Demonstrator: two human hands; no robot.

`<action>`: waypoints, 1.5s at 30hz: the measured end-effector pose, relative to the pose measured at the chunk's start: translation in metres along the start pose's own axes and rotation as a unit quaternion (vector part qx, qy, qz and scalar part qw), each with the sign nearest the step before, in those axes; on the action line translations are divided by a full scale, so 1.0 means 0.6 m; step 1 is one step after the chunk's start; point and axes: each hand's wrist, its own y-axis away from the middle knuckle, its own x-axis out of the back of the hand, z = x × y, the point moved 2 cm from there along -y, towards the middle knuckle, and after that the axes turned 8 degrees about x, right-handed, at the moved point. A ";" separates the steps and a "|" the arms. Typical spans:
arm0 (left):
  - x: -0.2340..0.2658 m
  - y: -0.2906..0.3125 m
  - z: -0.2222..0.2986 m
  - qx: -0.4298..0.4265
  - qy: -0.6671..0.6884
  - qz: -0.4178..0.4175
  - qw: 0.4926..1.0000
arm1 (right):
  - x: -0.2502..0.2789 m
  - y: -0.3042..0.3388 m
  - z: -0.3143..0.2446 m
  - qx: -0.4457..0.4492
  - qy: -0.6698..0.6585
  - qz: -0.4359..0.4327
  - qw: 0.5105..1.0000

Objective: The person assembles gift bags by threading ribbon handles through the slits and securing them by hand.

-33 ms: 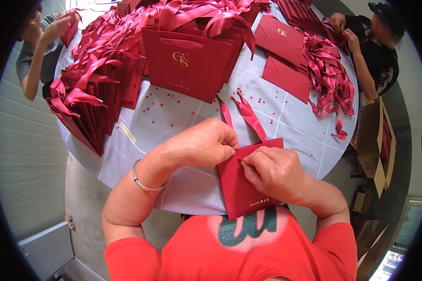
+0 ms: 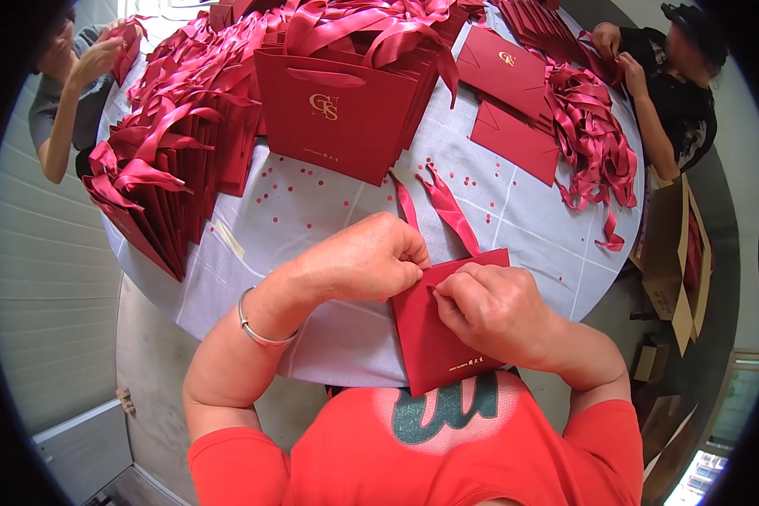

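Observation:
A dark red paper gift bag (image 2: 447, 337) lies flat at the table's near edge, its lower end against my red shirt. My left hand (image 2: 388, 257) is closed in a pinch at the bag's upper left edge; the fingertips partly hide what they grip. Over the bag's front, my right hand (image 2: 497, 305) pinches a small end of ribbon between thumb and forefinger. Beyond the top edge, two tails of a rose-red satin ribbon (image 2: 451, 211) stretch away across the cloth.
Rows of ribboned red bags (image 2: 329, 118) stand at the far middle and left. Flat bags (image 2: 514, 139) and a heap of loose ribbons (image 2: 590, 135) lie right. Small red paper dots are scattered on the white tablecloth (image 2: 312, 244). Two people sit across; an open carton (image 2: 670, 244) stands right.

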 end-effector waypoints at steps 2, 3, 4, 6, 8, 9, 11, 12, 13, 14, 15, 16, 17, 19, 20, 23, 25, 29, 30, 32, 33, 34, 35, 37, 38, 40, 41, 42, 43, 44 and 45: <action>0.000 0.002 0.003 0.004 0.002 0.000 1.000 | 0.001 -0.009 -0.003 0.006 0.037 -0.077 0.996; 0.001 0.003 0.004 0.010 0.003 0.001 1.000 | 0.002 -0.012 -0.008 0.006 0.038 -0.078 0.996; 0.000 0.003 0.005 0.008 0.003 0.001 1.000 | 0.002 -0.016 -0.014 0.013 0.067 -0.108 0.992; -0.001 0.002 0.006 0.014 0.011 -0.001 1.000 | -0.001 -0.021 -0.019 0.020 0.097 -0.138 0.985; -0.002 -0.002 0.000 -0.004 0.001 0.009 1.000 | -0.004 -0.027 -0.015 0.003 0.087 -0.138 0.987; -0.003 -0.004 -0.004 -0.019 -0.009 0.019 1.000 | -0.008 -0.028 -0.010 0.005 0.087 -0.139 0.986; -0.010 -0.009 -0.015 -0.031 0.006 0.025 0.999 | -0.017 -0.025 0.009 -0.042 -0.046 -0.061 0.996; -0.011 -0.010 -0.017 -0.042 0.021 0.029 0.998 | -0.022 -0.018 0.009 -0.049 -0.050 -0.051 0.996; -0.010 -0.009 -0.016 -0.044 0.020 0.030 0.998 | -0.026 -0.012 0.007 -0.048 -0.049 -0.051 0.996; -0.009 -0.008 -0.015 -0.053 -0.021 0.032 0.998 | -0.030 -0.007 0.004 -0.039 -0.041 -0.036 0.998; -0.008 -0.007 -0.014 -0.063 -0.062 0.033 0.996 | -0.029 -0.006 0.002 -0.030 -0.034 -0.021 0.999; -0.007 -0.004 -0.011 -0.063 -0.063 0.033 0.995 | -0.018 -0.008 0.004 -0.045 -0.041 -0.056 0.997; -0.006 0.000 -0.006 -0.065 -0.062 0.042 0.995 | -0.005 -0.013 0.004 -0.047 -0.041 -0.053 0.997; -0.009 0.005 -0.002 -0.068 -0.064 0.047 0.995 | 0.018 -0.026 0.011 -0.096 -0.160 -0.038 0.982; -0.011 0.009 0.001 -0.095 -0.085 0.074 0.989 | 0.028 -0.031 0.018 -0.104 -0.185 -0.025 0.977; -0.023 0.022 0.006 -0.131 -0.113 0.104 0.979 | 0.033 -0.043 0.055 -0.239 -0.308 -0.075 0.918; -0.029 0.033 0.018 -0.134 -0.126 0.152 0.971 | 0.022 -0.045 0.080 -0.240 -0.333 -0.139 0.901; -0.047 0.040 0.027 -0.206 -0.177 0.203 0.941 | 0.020 -0.069 0.107 -0.206 -0.351 -0.301 0.863; -0.050 0.045 0.029 -0.231 -0.194 0.208 0.931 | 0.020 -0.085 0.109 -0.159 -0.344 -0.365 0.850; -0.053 0.053 0.036 -0.246 -0.218 0.202 0.923 | -0.002 -0.093 0.124 -0.116 -0.412 -0.417 0.802; -0.056 0.057 0.039 -0.257 -0.233 0.205 0.915 | -0.017 -0.097 0.127 -0.135 -0.433 -0.462 0.762; -0.057 0.059 0.039 -0.264 -0.239 0.211 0.910 | -0.019 -0.105 0.132 -0.146 -0.443 -0.495 0.733; -0.060 0.063 0.040 -0.270 -0.246 0.200 0.909 | -0.017 -0.113 0.129 -0.154 -0.453 -0.527 0.702; -0.062 0.068 0.040 -0.243 -0.263 0.194 0.913 | -0.030 -0.107 0.129 -0.189 -0.517 -0.518 0.654; -0.063 0.069 0.042 -0.245 -0.269 0.188 0.912 | -0.033 -0.106 0.128 -0.196 -0.534 -0.523 0.635; -0.066 0.071 0.045 -0.242 -0.251 0.188 0.918 | -0.039 -0.097 0.130 -0.219 -0.550 -0.508 0.626; -0.068 0.070 0.046 -0.243 -0.256 0.184 0.917 | -0.039 -0.094 0.130 -0.227 -0.551 -0.510 0.620; -0.070 0.069 0.047 -0.252 -0.254 0.179 0.917 | -0.038 -0.091 0.130 -0.234 -0.553 -0.512 0.614; -0.073 0.069 0.048 -0.261 -0.251 0.172 0.916 | -0.039 -0.089 0.129 -0.233 -0.555 -0.507 0.617; -0.076 0.070 0.051 -0.263 -0.258 0.168 0.914 | -0.038 -0.089 0.128 -0.237 -0.560 -0.511 0.608; -0.080 0.072 0.054 -0.251 -0.256 0.175 0.917 | -0.038 -0.089 0.127 -0.240 -0.564 -0.515 0.599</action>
